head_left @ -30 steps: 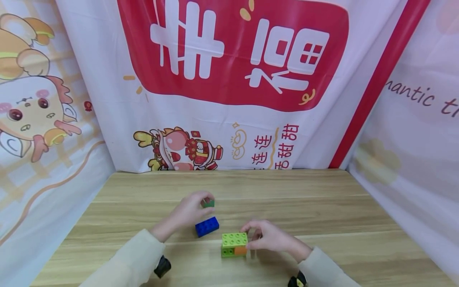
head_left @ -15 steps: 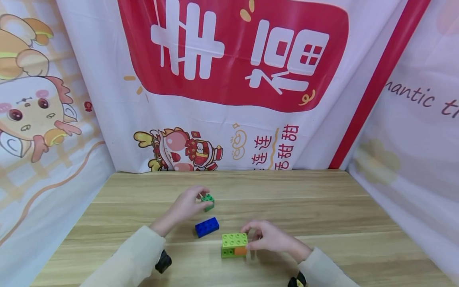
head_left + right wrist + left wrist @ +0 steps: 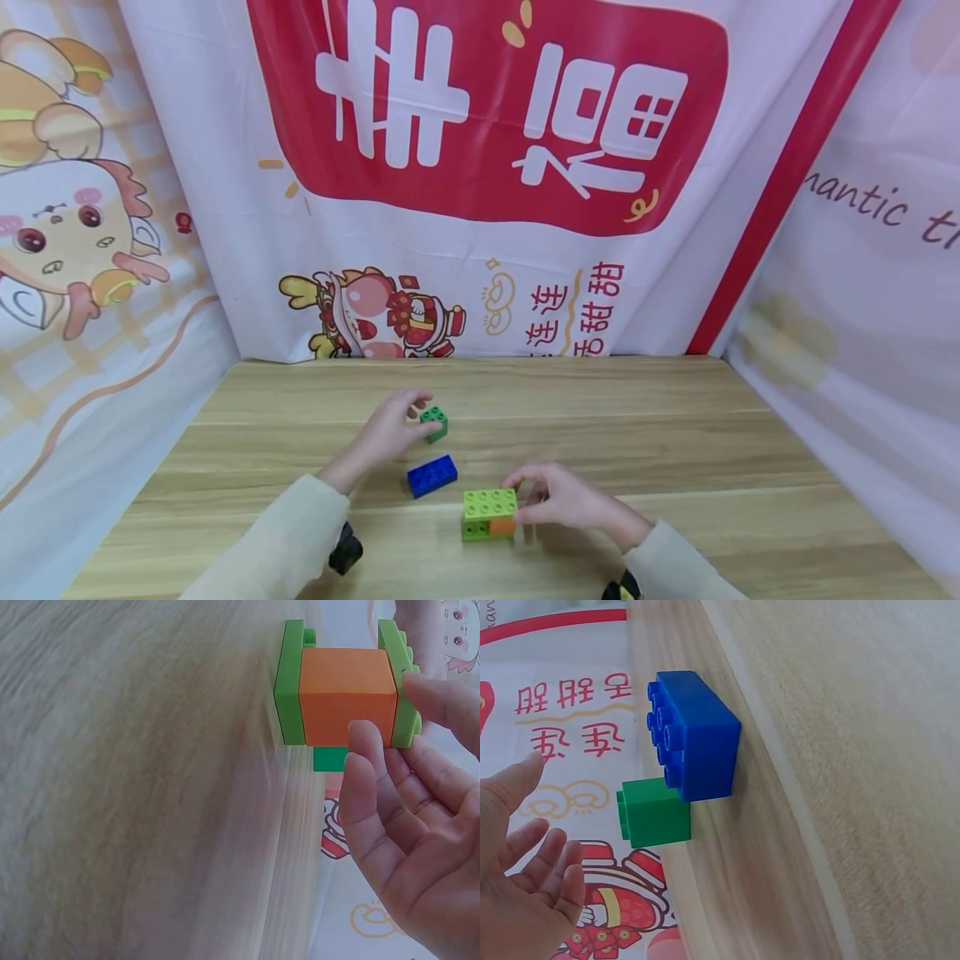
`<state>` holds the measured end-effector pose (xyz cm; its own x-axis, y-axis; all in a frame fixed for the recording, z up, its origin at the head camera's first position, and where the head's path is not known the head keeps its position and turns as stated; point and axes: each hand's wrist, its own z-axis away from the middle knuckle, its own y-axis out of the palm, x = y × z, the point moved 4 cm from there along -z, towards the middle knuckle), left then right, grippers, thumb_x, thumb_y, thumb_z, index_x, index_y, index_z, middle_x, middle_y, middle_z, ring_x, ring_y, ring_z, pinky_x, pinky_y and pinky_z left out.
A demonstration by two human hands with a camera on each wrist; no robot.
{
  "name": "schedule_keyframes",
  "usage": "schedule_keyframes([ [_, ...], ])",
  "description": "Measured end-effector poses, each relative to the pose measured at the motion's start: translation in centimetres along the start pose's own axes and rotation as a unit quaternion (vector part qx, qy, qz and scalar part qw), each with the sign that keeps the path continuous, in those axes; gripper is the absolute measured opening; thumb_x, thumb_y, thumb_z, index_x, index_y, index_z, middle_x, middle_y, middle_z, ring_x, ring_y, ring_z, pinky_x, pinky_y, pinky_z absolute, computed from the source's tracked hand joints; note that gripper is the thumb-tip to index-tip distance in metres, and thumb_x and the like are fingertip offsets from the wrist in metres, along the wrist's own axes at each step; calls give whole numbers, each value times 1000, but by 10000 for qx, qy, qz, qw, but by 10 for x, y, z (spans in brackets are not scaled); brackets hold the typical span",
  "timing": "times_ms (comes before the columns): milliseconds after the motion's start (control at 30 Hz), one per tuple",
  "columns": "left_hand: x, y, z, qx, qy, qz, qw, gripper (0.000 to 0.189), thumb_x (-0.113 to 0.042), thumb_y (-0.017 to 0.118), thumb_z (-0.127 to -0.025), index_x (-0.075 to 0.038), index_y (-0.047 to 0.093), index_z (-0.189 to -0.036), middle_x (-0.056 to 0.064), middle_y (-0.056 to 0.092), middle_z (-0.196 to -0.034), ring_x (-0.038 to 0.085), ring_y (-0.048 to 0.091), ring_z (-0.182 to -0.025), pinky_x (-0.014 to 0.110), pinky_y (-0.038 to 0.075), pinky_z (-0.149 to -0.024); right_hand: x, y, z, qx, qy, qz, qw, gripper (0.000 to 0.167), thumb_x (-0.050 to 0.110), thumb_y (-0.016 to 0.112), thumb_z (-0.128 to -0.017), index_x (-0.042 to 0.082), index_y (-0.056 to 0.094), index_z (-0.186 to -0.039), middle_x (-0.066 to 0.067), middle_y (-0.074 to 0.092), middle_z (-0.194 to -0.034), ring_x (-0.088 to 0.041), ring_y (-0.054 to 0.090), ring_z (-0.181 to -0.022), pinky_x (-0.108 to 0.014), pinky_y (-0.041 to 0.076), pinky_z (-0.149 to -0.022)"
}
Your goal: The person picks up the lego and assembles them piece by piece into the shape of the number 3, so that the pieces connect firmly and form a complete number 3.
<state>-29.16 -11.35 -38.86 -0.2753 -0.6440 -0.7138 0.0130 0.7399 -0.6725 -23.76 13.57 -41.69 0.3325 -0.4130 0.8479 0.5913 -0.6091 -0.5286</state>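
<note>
My left hand (image 3: 388,429) reaches over the table with its fingers spread loosely beside a small green brick (image 3: 658,817). The left wrist view shows a gap between fingers and brick. In front of it lies a blue brick (image 3: 432,476) with two rows of studs, set at a slant. My right hand (image 3: 566,497) grips the right end of a small stack by thumb and fingers. That stack has a lime-green plate (image 3: 490,502) on top, another lime-green plate (image 3: 290,690) below, and an orange block (image 3: 349,697) between them at the right end.
The wooden table (image 3: 637,417) carries the bricks. A printed white and red cloth (image 3: 480,208) hangs along its back edge, with patterned sheets at the left (image 3: 90,400) and right (image 3: 847,333) sides.
The green brick was in my left hand's fingers and now stands on the table, with the fingers loosened and drawn slightly back. My right hand and the stack have stayed in place.
</note>
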Motion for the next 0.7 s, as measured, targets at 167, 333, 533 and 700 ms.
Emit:
schedule_keyframes([
  [167,6,2,0,-21,-309,160,9994,46,-22,70,-82,-9,54,-123,4,55,-109,23,52,-98,35,47,-79,0,0,0,-1,3,-7,10000,35,10,72,-78,9,60,-111,-2,57,-112,-16,58,-68,-26,48,-61],
  [333,10,4,0,-17,-495,306,9983,49,-22,70,-82,-9,50,-126,7,54,-111,24,51,-98,37,47,-79,0,0,0,2,49,3,10000,34,10,72,-78,10,61,-111,-1,57,-110,-15,57,-67,-26,48,-60],
  [533,17,9,-3,-5,-468,373,9982,48,-18,71,-82,-5,50,-123,12,54,-113,25,52,-96,38,47,-78,1,0,0,-8,20,-3,10000,35,10,72,-78,9,61,-111,-1,58,-109,-14,57,-67,-26,48,-60],
  [700,23,15,-4,57,-553,357,9978,46,-18,72,-81,-4,52,-120,11,54,-110,26,54,-95,38,49,-76,1,0,0,-3,-25,-37,10000,35,10,72,-78,9,61,-111,-1,58,-108,-14,58,-66,-26,48,-60],
])
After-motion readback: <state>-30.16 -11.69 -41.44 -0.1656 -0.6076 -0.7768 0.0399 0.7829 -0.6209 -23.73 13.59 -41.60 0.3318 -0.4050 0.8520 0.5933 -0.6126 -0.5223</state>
